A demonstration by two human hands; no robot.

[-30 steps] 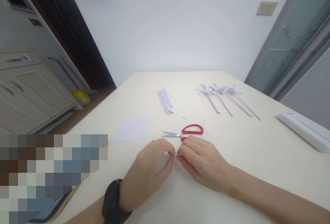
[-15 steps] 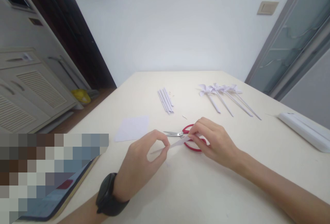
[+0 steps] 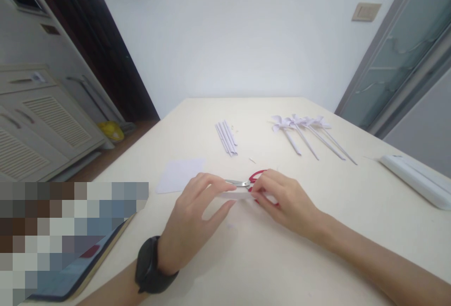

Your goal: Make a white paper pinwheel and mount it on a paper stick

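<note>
A narrow white paper strip stretches level between my hands. Its right end is pinched in the fingertips of my right hand. My left hand, with a black watch at the wrist, has its thumb and forefinger parted above and below the strip. Just beyond the strip lie scissors with red handles, partly hidden by my right hand. A square white paper sheet lies behind my left hand.
Several rolled paper sticks lie side by side mid-table. Several paper pinwheels on sticks lie at the back right. A white packet sits at the right edge. A tablet-like device, partly blurred out, stands at the left.
My left thumb and forefinger have parted from their pinch on the strip. The right hand has moved slightly down and left, and the strip now lies more level.
</note>
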